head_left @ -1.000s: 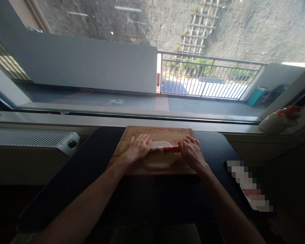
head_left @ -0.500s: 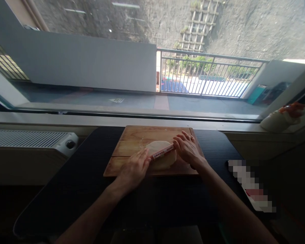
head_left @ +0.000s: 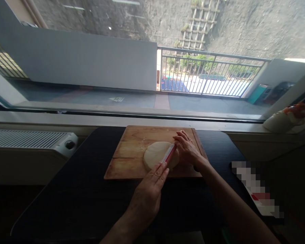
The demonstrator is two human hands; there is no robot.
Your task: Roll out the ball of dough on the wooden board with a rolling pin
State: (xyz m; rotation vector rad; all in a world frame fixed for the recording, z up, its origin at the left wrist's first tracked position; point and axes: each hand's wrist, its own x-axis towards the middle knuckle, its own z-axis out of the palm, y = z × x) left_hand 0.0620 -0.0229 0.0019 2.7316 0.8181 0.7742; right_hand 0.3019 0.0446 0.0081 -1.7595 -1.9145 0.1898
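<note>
A pale, flat round of dough (head_left: 153, 156) lies on the wooden cutting board (head_left: 129, 137). Across its right part runs a slim rolling pin (head_left: 169, 154) with red and white markings, slanting from lower left to upper right. My left hand (head_left: 154, 181) is closed over the pin's near end at the dough's front edge, fingers pointing forward. At the far end, my right hand (head_left: 186, 147) grips the pin with bent fingers. Both hands cover the pin's ends, and the right hand hides some of the dough's right edge.
The board rests on a black table (head_left: 86, 189) below a large window. To the left stands a white radiator (head_left: 27, 139). A pixelated flat item (head_left: 254, 189) lies at the table's right edge. On the sill at right sits a white pot-like object (head_left: 277, 121) with an orange top.
The rolling pin has turned to a steeper slant. My left hand has swung right and nearer to me with its end; my right hand has hardly moved. More of the dough's left side now shows.
</note>
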